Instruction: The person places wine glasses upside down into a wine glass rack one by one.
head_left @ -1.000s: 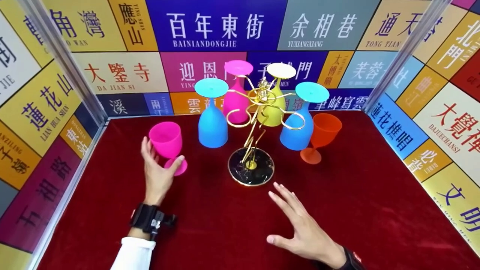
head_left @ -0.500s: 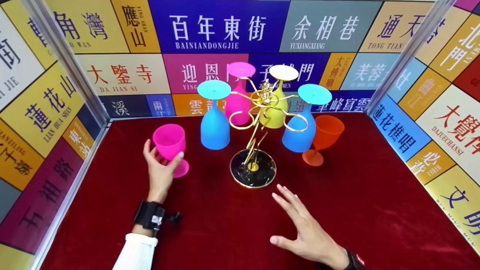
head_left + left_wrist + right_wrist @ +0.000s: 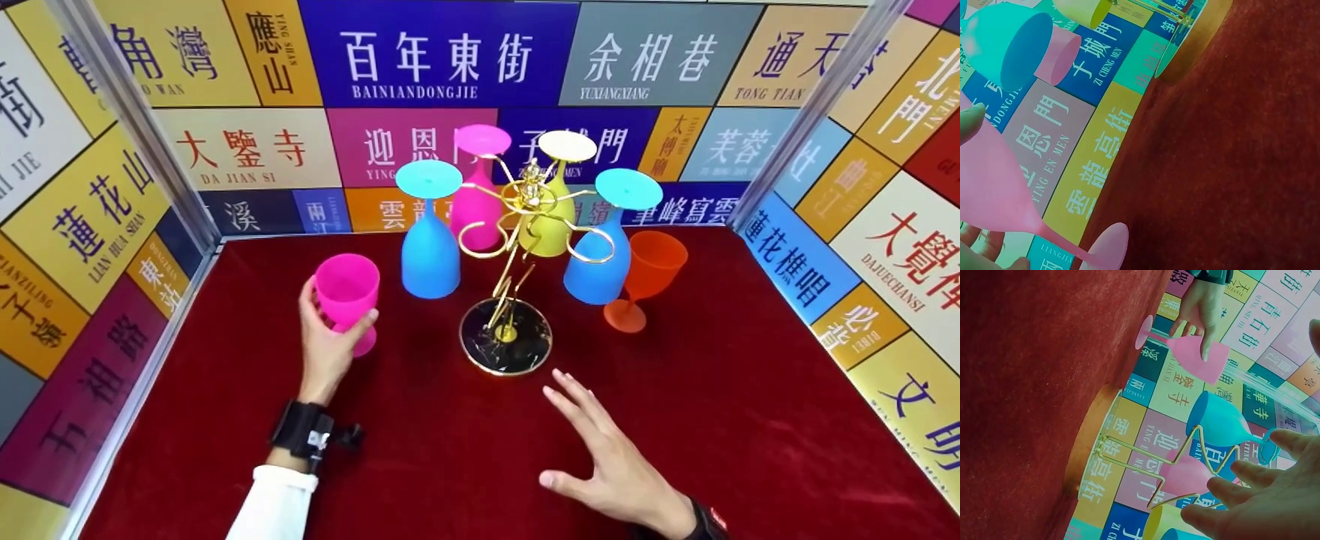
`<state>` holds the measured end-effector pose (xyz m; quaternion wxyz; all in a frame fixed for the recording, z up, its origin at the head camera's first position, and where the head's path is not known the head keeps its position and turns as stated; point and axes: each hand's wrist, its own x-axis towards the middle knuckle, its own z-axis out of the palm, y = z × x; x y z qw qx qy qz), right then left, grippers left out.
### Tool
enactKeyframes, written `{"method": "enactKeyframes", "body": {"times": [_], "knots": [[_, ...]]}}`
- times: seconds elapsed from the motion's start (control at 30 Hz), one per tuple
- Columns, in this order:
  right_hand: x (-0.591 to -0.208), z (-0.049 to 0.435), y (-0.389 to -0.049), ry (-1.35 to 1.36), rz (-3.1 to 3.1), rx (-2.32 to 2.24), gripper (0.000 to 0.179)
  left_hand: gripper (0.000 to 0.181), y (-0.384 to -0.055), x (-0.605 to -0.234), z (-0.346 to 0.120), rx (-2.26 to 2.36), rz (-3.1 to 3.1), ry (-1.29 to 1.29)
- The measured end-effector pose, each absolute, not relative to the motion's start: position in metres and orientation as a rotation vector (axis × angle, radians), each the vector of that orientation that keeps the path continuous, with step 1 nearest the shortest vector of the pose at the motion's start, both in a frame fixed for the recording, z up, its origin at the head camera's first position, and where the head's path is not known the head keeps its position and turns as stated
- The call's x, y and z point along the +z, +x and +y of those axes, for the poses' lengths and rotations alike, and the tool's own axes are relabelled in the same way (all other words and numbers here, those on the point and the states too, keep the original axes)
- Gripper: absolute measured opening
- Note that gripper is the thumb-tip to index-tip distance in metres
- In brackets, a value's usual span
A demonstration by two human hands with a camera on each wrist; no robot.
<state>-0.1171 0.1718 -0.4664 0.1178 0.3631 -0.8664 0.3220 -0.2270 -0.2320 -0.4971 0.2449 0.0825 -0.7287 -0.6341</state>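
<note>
Left grip [image 3: 326,354] was clamped on a pink goblet [image 3: 349,301], shifted slightly nearer the stand [image 3: 481,341], apparently secured; right grip [image 3: 611,466] fingers stood apart, unloaded.

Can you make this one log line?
left hand: holds upright pink goblet | right hand: spread, holding nothing | gold rack: holds four upside-down goblets | orange goblet: upright
</note>
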Motion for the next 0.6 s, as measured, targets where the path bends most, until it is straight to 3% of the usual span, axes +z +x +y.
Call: {"method": "enactKeyframes", "body": {"times": [0.43,0.6], "knots": [[-0.466,0.172,-0.118,1.091,-2.530,0.932,0.093,0.095,-0.222,-0.494,-0.228,-1.713,-1.984,0.234],[-0.465,0.174,-0.118,1.091,-2.527,0.932,0.094,0.097,-0.210,-0.472,-0.219,-1.710,-2.026,0.251]]}}
